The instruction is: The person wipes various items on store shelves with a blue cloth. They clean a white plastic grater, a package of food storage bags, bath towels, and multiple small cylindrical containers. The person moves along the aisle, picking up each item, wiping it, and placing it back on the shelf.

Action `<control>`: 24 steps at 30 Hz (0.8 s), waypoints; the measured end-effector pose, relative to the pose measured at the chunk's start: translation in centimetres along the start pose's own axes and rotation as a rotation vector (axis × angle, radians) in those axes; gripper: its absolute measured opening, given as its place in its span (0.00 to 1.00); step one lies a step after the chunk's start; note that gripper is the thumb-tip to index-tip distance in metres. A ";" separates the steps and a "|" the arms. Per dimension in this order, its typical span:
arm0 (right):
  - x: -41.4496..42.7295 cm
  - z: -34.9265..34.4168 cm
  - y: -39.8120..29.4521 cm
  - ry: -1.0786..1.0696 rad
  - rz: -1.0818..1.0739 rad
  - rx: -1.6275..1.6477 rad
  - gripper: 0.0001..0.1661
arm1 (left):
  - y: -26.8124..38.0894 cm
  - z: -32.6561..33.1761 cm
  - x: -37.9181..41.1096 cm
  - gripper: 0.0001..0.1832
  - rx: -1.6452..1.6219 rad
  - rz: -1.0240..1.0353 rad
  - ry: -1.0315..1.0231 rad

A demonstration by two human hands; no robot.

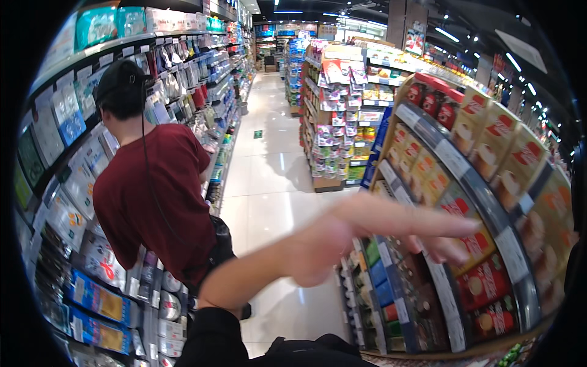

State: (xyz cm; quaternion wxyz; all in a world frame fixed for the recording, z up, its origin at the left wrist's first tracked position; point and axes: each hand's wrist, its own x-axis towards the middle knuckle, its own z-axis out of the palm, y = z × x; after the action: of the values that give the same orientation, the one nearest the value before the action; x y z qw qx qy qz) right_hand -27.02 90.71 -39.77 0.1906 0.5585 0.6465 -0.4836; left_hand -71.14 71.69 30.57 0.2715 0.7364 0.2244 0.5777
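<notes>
My left hand [353, 225] reaches across to the right from a black sleeve [213, 332]. Its index finger is stretched out and the other fingers are partly bent, with nothing held; motion blurs it. In the picture the fingertips overlap a yellow box with a red logo [477, 247] on the right-hand shelf; whether they touch cannot be told. Red boxes [486, 289] stand below, and tall beige boxes picturing cups [509, 137] line the shelf above. Grey price rails [509, 247] run along the shelf edges. My right hand is out of view.
A person in a dark red shirt [156, 192] and black cap stands close on the left, facing shelves of packaged goods [73, 215]. A pale tiled aisle [266, 174] runs ahead. A display of hanging packets [335, 124] stands at the shelf end; a bin [244, 108] sits farther along.
</notes>
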 end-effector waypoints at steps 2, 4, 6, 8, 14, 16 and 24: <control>1.8 -0.3 -6.8 -0.020 0.005 -0.017 0.26 | -7.3 -2.2 -0.3 0.35 0.263 -0.071 0.099; 2.4 -1.1 -12.4 -0.018 -0.001 -0.002 0.26 | -12.1 -3.9 -1.1 0.28 1.059 -0.085 -0.124; 6.0 -1.9 -17.7 -0.037 -0.046 -0.024 0.26 | -17.7 -4.2 -4.6 0.20 0.965 -0.480 -0.467; 9.1 -3.1 -23.9 -0.065 -0.097 -0.043 0.25 | -19.6 -6.3 -6.3 0.16 0.723 -0.481 -0.274; 17.8 -6.4 -43.4 -0.123 -0.249 -0.102 0.24 | -27.4 -13.0 -19.1 0.21 0.576 -0.936 -0.006; 19.8 -6.3 -50.0 -0.145 -0.284 -0.117 0.24 | -29.0 -15.5 -24.6 0.26 0.599 -1.216 -0.051; 28.0 0.0 -70.3 -0.226 -0.333 -0.303 0.23 | -32.3 -30.9 -35.4 0.37 0.453 -1.376 0.216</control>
State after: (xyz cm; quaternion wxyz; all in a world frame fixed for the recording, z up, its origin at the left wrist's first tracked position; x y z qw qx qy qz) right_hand -99.26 112.16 -32.83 0.2612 0.3516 0.7693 -0.4652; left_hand -109.96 77.55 -10.79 0.3904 0.4060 0.7755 0.2853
